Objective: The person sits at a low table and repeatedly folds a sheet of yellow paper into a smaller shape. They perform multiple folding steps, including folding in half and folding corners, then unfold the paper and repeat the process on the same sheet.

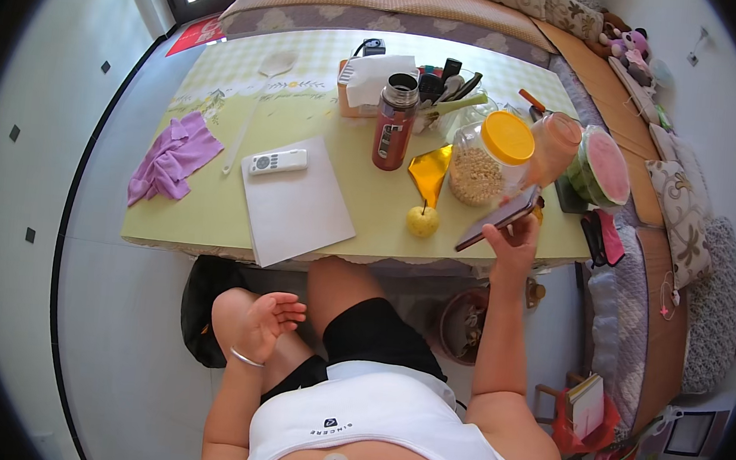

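My right hand (512,241) is closed around a smartphone (494,220), held tilted above the table's right front part. Behind the phone stands a clear jar (476,171) with a yellow lid, partly filled with pale nuts or grains. A yellow-green pear (422,220) sits on the table to the left of the phone. My left hand (273,319) is raised over my left thigh, its fingers stretched out and nothing in it. Nearest to it on the table are white paper sheets (300,212), with a white remote control (278,161) lying on them.
A purple cloth (175,159) and a long white fly swatter (252,104) lie at left. A red bottle (395,124) without its cap stands mid-table before a tissue box (357,99). A cut watermelon (604,169) is at right. Below the table is a bin (464,324).
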A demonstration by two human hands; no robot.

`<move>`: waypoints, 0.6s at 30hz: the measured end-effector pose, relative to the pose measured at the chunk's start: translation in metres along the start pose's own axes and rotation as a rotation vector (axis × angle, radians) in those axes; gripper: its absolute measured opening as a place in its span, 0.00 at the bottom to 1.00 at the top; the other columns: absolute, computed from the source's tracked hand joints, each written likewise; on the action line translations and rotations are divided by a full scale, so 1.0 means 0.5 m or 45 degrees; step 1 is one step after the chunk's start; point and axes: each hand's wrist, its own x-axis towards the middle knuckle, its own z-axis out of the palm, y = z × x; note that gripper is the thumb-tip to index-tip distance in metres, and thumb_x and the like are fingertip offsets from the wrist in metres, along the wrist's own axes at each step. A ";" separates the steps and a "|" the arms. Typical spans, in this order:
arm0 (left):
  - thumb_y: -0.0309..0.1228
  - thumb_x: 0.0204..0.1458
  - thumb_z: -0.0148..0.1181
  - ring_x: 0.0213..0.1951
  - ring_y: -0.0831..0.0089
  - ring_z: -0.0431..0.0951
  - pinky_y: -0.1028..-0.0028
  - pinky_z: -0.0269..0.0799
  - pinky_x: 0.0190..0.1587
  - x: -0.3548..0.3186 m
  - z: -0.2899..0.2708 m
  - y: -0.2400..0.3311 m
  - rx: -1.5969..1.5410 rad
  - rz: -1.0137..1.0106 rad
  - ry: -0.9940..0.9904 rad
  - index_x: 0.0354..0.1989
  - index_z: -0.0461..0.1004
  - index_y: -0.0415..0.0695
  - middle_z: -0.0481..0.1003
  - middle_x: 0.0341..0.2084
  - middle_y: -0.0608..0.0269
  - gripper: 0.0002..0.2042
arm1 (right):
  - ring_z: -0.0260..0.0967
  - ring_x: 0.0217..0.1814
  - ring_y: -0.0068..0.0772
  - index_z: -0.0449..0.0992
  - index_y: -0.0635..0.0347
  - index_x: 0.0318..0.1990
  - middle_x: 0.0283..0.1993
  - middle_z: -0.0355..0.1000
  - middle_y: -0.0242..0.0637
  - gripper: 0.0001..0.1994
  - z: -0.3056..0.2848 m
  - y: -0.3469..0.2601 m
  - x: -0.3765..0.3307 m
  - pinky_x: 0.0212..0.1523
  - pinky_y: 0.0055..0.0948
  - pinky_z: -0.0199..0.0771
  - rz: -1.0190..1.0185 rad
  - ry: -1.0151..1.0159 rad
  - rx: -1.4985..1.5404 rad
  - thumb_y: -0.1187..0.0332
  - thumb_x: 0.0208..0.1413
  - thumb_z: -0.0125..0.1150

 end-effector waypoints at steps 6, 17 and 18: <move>0.42 0.60 0.55 0.39 0.62 0.83 0.68 0.77 0.44 -0.009 -0.001 0.018 0.020 0.075 0.208 0.48 0.78 0.37 0.82 0.40 0.52 0.19 | 0.65 0.64 0.39 0.66 0.61 0.50 0.54 0.67 0.39 0.29 -0.066 0.059 0.043 0.69 0.37 0.63 -0.178 0.378 -0.623 0.72 0.43 0.80; 0.39 0.61 0.54 0.40 0.63 0.82 0.68 0.77 0.45 0.009 -0.022 0.009 0.089 0.036 0.243 0.48 0.77 0.38 0.82 0.40 0.52 0.17 | 0.64 0.64 0.44 0.67 0.63 0.55 0.58 0.67 0.42 0.33 -0.022 0.112 0.058 0.68 0.41 0.60 -0.289 0.451 -0.956 0.62 0.45 0.80; 0.39 0.61 0.54 0.39 0.63 0.82 0.68 0.77 0.45 0.007 -0.025 0.007 0.100 0.036 0.252 0.48 0.77 0.38 0.82 0.40 0.52 0.17 | 0.64 0.64 0.44 0.67 0.64 0.57 0.59 0.67 0.42 0.34 -0.017 0.110 0.053 0.69 0.41 0.60 -0.295 0.446 -0.965 0.62 0.45 0.80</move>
